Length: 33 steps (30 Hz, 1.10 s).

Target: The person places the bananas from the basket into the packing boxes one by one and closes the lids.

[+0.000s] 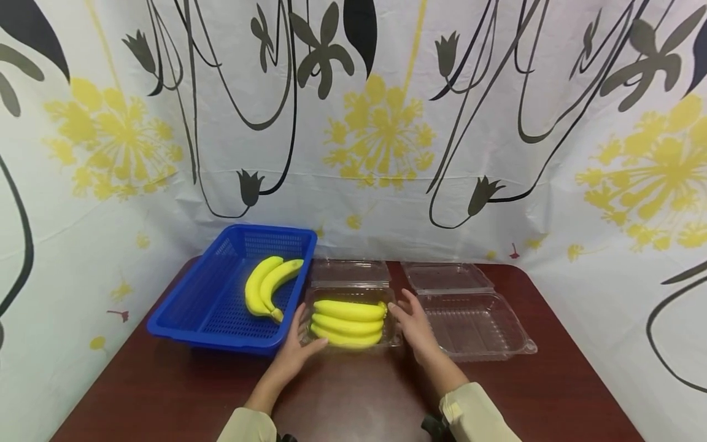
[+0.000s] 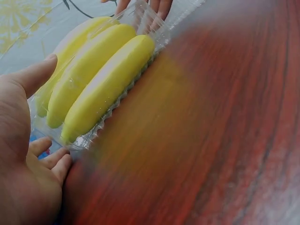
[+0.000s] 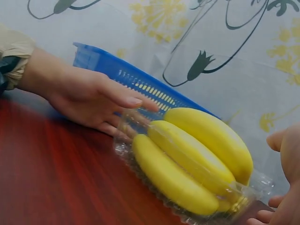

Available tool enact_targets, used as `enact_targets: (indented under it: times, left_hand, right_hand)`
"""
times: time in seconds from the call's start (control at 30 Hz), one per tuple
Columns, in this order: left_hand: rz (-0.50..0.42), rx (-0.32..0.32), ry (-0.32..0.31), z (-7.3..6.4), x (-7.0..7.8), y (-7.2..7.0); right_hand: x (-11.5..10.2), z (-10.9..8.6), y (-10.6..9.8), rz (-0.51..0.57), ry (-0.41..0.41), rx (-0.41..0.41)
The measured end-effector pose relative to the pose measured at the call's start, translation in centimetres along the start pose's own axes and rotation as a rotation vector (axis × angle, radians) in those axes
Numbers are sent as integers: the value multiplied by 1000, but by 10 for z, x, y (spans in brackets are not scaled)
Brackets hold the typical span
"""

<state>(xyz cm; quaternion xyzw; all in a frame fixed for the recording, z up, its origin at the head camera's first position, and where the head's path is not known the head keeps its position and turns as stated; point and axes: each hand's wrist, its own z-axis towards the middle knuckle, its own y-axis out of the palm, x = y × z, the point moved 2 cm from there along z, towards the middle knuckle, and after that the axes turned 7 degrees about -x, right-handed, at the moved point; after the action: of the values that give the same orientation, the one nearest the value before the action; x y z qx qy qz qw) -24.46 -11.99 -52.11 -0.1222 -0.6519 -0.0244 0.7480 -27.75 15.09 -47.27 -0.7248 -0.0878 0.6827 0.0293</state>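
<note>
Three yellow bananas joined in a bunch lie crosswise in a clear plastic clamshell box, its lid folded back behind it. My left hand is at the box's left side, thumb apart from the relaxed fingers. On the opposite side, by the banana stem, is my right hand, its fingers also loosely extended. Neither hand curls round the box; whether the fingertips touch its walls is hard to tell. In the right wrist view, the left hand stands behind the box's far end, and the bananas show through the plastic.
A blue plastic basket stands to the left, with two more bananas joined at the stem inside it. On the right lies a second open clear box. Behind the dark red wooden table hangs a patterned cloth.
</note>
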Motion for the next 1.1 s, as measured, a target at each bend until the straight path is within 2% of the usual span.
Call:
enact_targets:
  times: [0.17,0.33,0.6,0.77,0.93,1.1]
  left_hand:
    - [-29,2,34,-1,-1,0]
    - [-44,0,57,0,-2,0]
    - [-52,-19,37,-1,-2,1]
    - [-60,-25,34,-2,-1,0]
    - [-108,-31,38,-3,0,-2]
    - [-132,-53,48,-5,-2,-5]
  right_hand:
    - [-9,13,1,-12,3,23]
    - [-10,34,1,20,-1,21]
    - [-8,61,-3,103,27,-42]
    - [-11,64,-4,202,0,-45]
    - [-13,60,-2,301,-57,19]
    - [-11,55,3,353,-114,81]
